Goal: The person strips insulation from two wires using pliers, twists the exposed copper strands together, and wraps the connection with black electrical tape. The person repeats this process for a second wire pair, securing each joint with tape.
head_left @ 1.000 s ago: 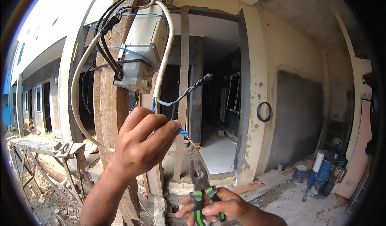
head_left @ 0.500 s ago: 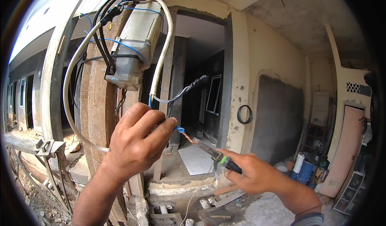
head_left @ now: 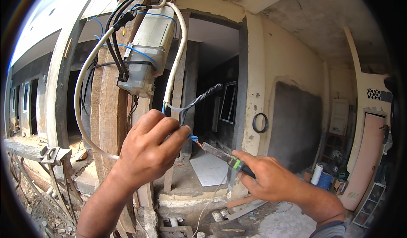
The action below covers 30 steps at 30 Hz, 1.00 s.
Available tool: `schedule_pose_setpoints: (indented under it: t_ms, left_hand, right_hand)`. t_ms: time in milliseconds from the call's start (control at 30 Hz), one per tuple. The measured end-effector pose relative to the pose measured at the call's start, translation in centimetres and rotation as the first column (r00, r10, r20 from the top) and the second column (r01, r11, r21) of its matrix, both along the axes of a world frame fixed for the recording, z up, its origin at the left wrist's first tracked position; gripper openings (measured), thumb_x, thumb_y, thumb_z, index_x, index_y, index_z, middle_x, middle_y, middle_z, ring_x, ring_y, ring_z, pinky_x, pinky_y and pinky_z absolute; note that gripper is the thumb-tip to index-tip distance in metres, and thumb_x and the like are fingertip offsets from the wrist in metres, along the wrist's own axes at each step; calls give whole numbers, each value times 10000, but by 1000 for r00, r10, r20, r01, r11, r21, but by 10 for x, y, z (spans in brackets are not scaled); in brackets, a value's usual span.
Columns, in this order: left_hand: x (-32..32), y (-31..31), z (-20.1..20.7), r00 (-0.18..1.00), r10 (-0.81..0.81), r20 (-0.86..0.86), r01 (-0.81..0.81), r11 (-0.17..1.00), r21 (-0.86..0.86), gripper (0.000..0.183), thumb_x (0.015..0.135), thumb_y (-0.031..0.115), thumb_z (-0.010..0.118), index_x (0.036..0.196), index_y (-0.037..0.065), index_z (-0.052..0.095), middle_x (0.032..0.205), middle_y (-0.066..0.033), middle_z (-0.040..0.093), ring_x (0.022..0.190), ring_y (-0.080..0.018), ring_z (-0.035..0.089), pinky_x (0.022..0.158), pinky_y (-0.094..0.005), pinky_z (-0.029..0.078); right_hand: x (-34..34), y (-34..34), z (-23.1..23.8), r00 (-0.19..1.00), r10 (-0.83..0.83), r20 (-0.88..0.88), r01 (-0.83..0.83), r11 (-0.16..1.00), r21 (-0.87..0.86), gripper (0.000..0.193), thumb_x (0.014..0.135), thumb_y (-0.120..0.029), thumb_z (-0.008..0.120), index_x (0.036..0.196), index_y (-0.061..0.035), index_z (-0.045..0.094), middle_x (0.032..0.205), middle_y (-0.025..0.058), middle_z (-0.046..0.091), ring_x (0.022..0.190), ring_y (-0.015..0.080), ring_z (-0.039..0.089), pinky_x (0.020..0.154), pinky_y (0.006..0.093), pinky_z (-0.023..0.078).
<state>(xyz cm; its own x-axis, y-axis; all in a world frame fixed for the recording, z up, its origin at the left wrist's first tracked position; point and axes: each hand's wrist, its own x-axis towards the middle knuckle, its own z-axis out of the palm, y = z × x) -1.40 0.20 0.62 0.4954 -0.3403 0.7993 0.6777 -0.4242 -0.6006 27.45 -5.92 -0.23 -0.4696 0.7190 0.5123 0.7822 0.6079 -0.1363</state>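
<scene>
My left hand [head_left: 152, 147] is closed in a pinch around a blue insulated wire [head_left: 192, 137]. A twisted bare copper end [head_left: 199, 144] sticks out from it to the right. In my right hand [head_left: 273, 176] are pliers [head_left: 222, 156] with a grey metal head and black-and-green handles, seen edge-on. Their tip is at the copper, covering its far end. Above my left hand, a white sheathed cable [head_left: 173, 75] hangs down and splits into wires. A grey twisted wire bundle wrapped in black tape [head_left: 207, 94] points up to the right.
A pale meter box with a clear cover [head_left: 146, 55] is mounted on a wooden post [head_left: 111, 119], with black cables around it. A black ring [head_left: 260, 122] hangs on the wall. Blue buckets [head_left: 325, 180] stand at the right. Rubble and a metal frame [head_left: 55, 170] lie at lower left.
The pliers' tip has moved left along the copper, covering more of it. The view has shifted slightly, so the post and box appear farther right. My left hand keeps its pinch.
</scene>
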Motion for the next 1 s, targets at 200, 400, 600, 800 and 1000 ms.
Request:
schedule_pose_setpoints:
  t_ms: [200,400,600,800,1000]
  left_hand:
    - [-1,-1,1,1000,-8,-10,8,1000,7,257,765,46,771,1020,14,761,935,-72,621,845,-239,612,727,-352,538]
    - [-2,2,2,999,-35,-36,36,999,22,258,763,38,813,1016,18,764,927,-62,635,827,-230,613,711,-344,536]
    - [-1,3,3,997,-71,-7,71,997,21,276,772,36,857,1032,26,764,908,-54,642,815,-223,614,686,-348,509]
    - [-1,3,2,1000,-22,-2,22,1000,23,270,776,46,859,1027,34,761,904,-57,632,800,-220,602,680,-350,500]
    - [2,3,2,1000,-10,11,10,1000,20,249,784,51,856,1013,40,761,894,-51,627,795,-214,600,673,-344,496]
  right_hand:
    - [4,11,-10,980,197,-39,-199,979,-52,411,995,-99,588,1359,84,526,984,214,687,824,282,699,783,408,561]
    - [16,30,-23,888,269,-372,-440,731,-521,345,991,-72,568,1315,43,544,942,87,628,732,148,615,670,309,547]
    - [4,52,-41,479,190,-857,-876,39,-481,458,936,-118,543,1341,95,527,906,123,645,740,179,662,637,325,571]
    - [12,55,-44,789,302,-535,-588,623,-517,549,954,-64,566,1471,105,488,1193,203,696,1003,229,691,861,348,584]
    - [23,36,-26,941,63,-332,-210,879,-428,482,977,-62,633,1434,71,558,1263,118,729,1056,110,630,931,300,554]
